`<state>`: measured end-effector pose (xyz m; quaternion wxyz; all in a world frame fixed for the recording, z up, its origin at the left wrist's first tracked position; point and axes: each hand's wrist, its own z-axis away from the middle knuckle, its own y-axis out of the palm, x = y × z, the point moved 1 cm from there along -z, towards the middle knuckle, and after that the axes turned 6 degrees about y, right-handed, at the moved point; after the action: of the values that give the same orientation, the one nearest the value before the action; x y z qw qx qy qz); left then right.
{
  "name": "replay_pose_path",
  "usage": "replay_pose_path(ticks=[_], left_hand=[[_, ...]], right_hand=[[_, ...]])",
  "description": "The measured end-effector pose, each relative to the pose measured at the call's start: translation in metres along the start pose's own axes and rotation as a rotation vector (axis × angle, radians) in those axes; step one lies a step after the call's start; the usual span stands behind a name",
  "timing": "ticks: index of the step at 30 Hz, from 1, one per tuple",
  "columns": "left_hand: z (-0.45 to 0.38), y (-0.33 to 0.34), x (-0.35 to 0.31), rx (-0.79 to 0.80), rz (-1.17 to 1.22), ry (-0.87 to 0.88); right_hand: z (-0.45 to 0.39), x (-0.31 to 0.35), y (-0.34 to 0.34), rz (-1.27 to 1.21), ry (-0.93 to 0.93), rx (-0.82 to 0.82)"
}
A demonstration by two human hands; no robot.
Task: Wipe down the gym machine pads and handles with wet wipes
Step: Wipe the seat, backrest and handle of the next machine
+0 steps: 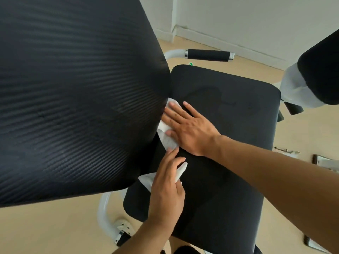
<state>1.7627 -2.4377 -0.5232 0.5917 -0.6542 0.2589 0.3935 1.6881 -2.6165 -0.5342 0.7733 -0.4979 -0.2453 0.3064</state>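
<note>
Seemingly mid-task, the ribbed black backrest pad (pixel 73 98) fills the left of the frame. At centre, the left hand (pixel 167 182) pinches a white wet wipe (pixel 180 170) in its curled fingers, while the right hand (pixel 187 125) presses another crumpled white wipe (pixel 167 140) flat-fingered into the seam of the black seat pad (pixel 229 143). Faint damp streaks show there; the black foam handle (pixel 208 55) at upper right looks untouched.

There is just one view, from a camera worn on the person's head. It looks forward and steeply down, very close to the black seat pad (pixel 229 125). The ribbed back pad (pixel 73 88) sits so near that it fills the left half.
</note>
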Motion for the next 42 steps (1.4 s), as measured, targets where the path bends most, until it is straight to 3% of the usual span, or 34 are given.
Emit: replay_pose_path(ticks=[7, 12, 17, 20, 23, 25, 28, 30, 32, 35, 37, 39, 42], left_hand=[[-0.031, 0.019, 0.008, -0.003, -0.095, 0.08], [-0.032, 0.027, 0.018, 0.037, -0.192, 0.127], [-0.029, 0.033, 0.017, -0.01, -0.257, 0.135], [-0.029, 0.033, 0.016, -0.029, -0.278, 0.146], [-0.029, 0.035, 0.017, -0.024, -0.308, 0.179], [-0.029, 0.036, 0.017, -0.025, -0.317, 0.188], [-0.03, 0.036, 0.017, -0.018, -0.317, 0.186], [-0.03, 0.035, 0.015, -0.011, -0.315, 0.186], [-0.03, 0.035, 0.015, -0.012, -0.315, 0.192], [-0.03, 0.036, 0.016, -0.019, -0.299, 0.191], [-0.03, 0.036, 0.016, -0.016, -0.291, 0.189], [-0.029, 0.036, 0.016, -0.02, -0.297, 0.189], [-0.029, 0.035, 0.017, -0.015, -0.29, 0.196]], right_hand=[[-0.07, -0.053, -0.031, -0.056, 0.203, -0.057], [-0.072, -0.097, -0.043, -0.12, 0.346, -0.049], [0.01, -0.081, -0.014, -0.102, 0.138, -0.099], [0.08, -0.053, 0.011, -0.024, -0.027, -0.078], [0.103, -0.058, 0.014, 0.066, -0.079, -0.032], [0.083, -0.081, -0.001, 0.09, 0.052, -0.071], [0.033, -0.131, -0.025, -0.02, 0.398, -0.152], [0.006, -0.146, -0.034, -0.095, 0.493, -0.147], [-0.008, -0.135, -0.032, -0.125, 0.437, -0.145], [0.017, -0.087, -0.013, -0.065, 0.121, -0.146], [0.057, -0.058, 0.005, -0.024, 0.014, -0.104], [0.089, -0.054, 0.013, 0.005, 0.001, -0.07], [0.088, -0.102, 0.002, 0.045, 0.201, -0.155]])
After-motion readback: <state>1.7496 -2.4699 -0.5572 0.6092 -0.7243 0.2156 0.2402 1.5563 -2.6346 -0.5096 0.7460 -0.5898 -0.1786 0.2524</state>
